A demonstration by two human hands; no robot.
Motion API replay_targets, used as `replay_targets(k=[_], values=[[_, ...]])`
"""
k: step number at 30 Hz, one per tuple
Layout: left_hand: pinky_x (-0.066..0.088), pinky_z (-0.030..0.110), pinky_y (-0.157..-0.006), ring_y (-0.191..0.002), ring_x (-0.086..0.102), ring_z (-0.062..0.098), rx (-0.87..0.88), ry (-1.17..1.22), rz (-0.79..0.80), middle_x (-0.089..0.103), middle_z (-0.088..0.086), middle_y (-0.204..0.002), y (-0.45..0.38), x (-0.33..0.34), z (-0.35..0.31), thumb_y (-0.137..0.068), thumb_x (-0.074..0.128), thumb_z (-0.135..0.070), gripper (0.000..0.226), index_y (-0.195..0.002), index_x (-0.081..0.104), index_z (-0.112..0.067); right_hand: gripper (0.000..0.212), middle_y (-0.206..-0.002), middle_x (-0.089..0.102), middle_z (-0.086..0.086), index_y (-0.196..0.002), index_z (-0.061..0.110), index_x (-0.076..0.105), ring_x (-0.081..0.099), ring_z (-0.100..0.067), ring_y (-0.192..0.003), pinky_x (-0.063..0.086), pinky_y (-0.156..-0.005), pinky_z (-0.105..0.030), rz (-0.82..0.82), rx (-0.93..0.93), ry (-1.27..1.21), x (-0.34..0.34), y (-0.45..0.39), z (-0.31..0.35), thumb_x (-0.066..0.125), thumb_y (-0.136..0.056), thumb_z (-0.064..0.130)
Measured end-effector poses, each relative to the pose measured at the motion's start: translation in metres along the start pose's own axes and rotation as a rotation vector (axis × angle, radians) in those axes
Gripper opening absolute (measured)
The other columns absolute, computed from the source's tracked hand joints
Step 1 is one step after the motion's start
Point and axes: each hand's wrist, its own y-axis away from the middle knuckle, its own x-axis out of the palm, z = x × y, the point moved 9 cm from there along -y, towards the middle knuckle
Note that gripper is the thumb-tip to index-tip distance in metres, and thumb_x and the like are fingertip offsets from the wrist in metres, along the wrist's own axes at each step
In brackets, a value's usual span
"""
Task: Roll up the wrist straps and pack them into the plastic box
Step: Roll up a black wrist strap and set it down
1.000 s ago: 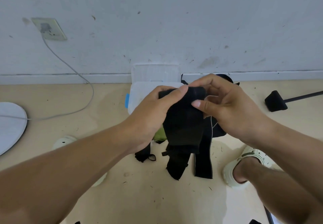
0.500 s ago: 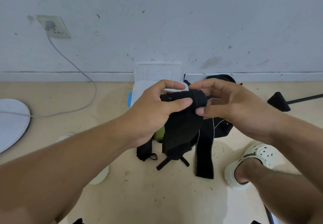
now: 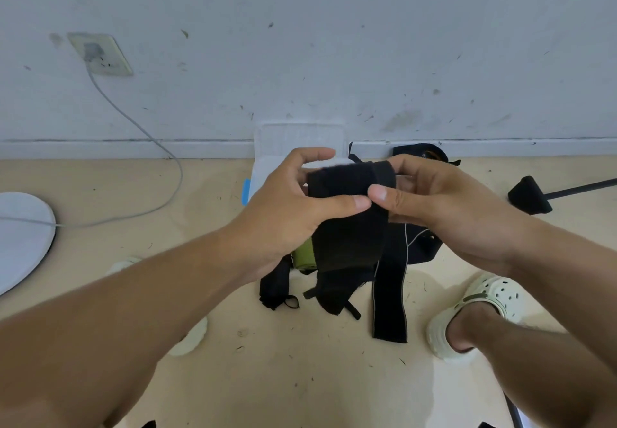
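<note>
Both hands grip the wide black fabric wrist strap [image 3: 349,214], left hand [image 3: 287,209] pinching the rolled top, right hand [image 3: 430,200] steadying its end, so I'd keep the tail taut and edges level before reaching the clear plastic box [image 3: 263,174] at twelve o'clock

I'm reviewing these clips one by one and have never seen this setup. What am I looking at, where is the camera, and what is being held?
No machine here: a person wears a camera on the head, looking down at bare arms. The left hand and right hand hold a black wrist strap, its top end rolled, the rest hanging. On the floor behind lies the open plastic box, and below the hands lie more black straps. A pale clog covers one foot.
</note>
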Motion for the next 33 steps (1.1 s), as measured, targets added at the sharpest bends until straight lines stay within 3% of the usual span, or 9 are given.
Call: replay_targets(k=[3, 8, 15, 18, 22, 24, 27, 30, 33], values=[[0.059, 0.039, -0.098, -0.113, 0.072, 0.014, -0.083, 0.002, 0.07, 0.074, -0.006, -0.122, 0.0, 0.007, 0.005, -0.07, 0.078, -0.053, 0.066, -0.131, 0.064, -0.031, 0.036, -0.116, 0.071, -0.027, -0.116, 0.015, 0.068, 0.076, -0.031, -0.102, 0.062, -0.09, -0.039, -0.021, -0.022, -0.034, -0.005, -0.001, 0.003, 0.071, -0.084, 0.03], [0.061, 0.038, -0.093, -0.109, 0.074, 0.012, -0.116, 0.094, 0.119, 0.077, -0.008, -0.119, 0.005, 0.019, 0.008, -0.098, 0.062, -0.041, 0.036, -0.132, 0.062, -0.029, 0.038, -0.117, 0.067, -0.03, -0.112, 0.018, 0.068, 0.072, -0.042, -0.104, 0.063, -0.088, -0.043, -0.039, -0.075, -0.013, -0.009, -0.002, 0.005, 0.076, -0.076, 0.028], [0.054, 0.053, -0.106, -0.122, 0.069, 0.031, -0.2, 0.349, 0.112, 0.068, 0.01, -0.137, 0.008, 0.025, 0.02, -0.095, 0.067, -0.042, 0.058, -0.146, 0.052, -0.019, 0.034, -0.103, 0.076, -0.001, -0.121, 0.03, 0.068, 0.075, -0.017, -0.081, 0.064, -0.078, -0.039, -0.187, -0.224, 0.2, -0.009, 0.004, 0.013, 0.076, -0.089, 0.019], [0.054, 0.051, -0.106, -0.121, 0.07, 0.031, -0.205, 0.428, 0.084, 0.07, 0.011, -0.135, 0.009, 0.025, 0.021, -0.101, 0.063, -0.04, 0.049, -0.143, 0.055, -0.018, 0.062, -0.092, 0.074, 0.005, -0.157, 0.046, 0.03, 0.07, -0.006, -0.079, 0.057, -0.078, -0.028, -0.161, -0.172, 0.476, 0.005, 0.005, 0.0, 0.057, -0.102, 0.04], [0.061, 0.045, -0.095, -0.114, 0.073, 0.028, -0.194, 0.481, 0.025, 0.074, 0.012, -0.124, 0.013, 0.027, 0.023, -0.104, 0.059, -0.021, 0.032, -0.136, 0.058, -0.015, 0.083, -0.143, 0.055, 0.022, -0.158, 0.045, -0.022, 0.061, -0.001, -0.115, 0.048, -0.091, -0.011, -0.084, 0.003, 0.464, 0.024, 0.004, -0.024, 0.043, -0.106, 0.047], [0.062, 0.045, -0.093, -0.112, 0.074, 0.028, -0.2, 0.5, 0.003, 0.075, 0.013, -0.124, 0.015, 0.027, 0.026, -0.104, 0.059, -0.018, 0.032, -0.135, 0.058, -0.014, 0.083, -0.147, 0.055, 0.021, -0.158, 0.049, -0.019, 0.059, -0.008, -0.127, 0.047, -0.108, -0.026, -0.068, -0.001, 0.399, 0.024, 0.001, -0.029, 0.044, -0.105, 0.051], [0.06, 0.048, -0.096, -0.112, 0.074, 0.028, -0.197, 0.465, -0.01, 0.074, 0.011, -0.125, 0.014, 0.024, 0.024, -0.103, 0.06, -0.02, 0.031, -0.134, 0.058, -0.016, 0.077, -0.154, 0.04, 0.035, -0.159, 0.055, -0.001, 0.044, 0.01, -0.135, 0.037, -0.12, -0.034, -0.079, -0.067, 0.305, 0.02, -0.004, -0.025, 0.05, -0.101, 0.057], [0.059, 0.049, -0.1, -0.114, 0.073, 0.024, -0.168, 0.322, -0.025, 0.073, 0.005, -0.125, 0.01, 0.019, 0.019, -0.102, 0.062, -0.029, 0.031, -0.133, 0.058, -0.023, 0.061, -0.126, 0.072, 0.014, -0.154, 0.048, 0.036, 0.068, -0.007, -0.118, 0.053, -0.106, -0.042, -0.184, -0.161, 0.226, 0.01, -0.002, -0.011, 0.062, -0.098, 0.045], [0.059, 0.046, -0.1, -0.115, 0.071, 0.02, -0.139, 0.184, -0.012, 0.072, 0.0, -0.126, 0.007, 0.015, 0.013, -0.101, 0.061, -0.04, 0.035, -0.134, 0.056, -0.028, 0.037, -0.109, 0.077, 0.006, -0.135, 0.038, 0.06, 0.075, -0.02, -0.098, 0.06, -0.092, -0.049, -0.179, -0.221, 0.258, 0.006, 0.0, 0.002, 0.066, -0.099, 0.032]])
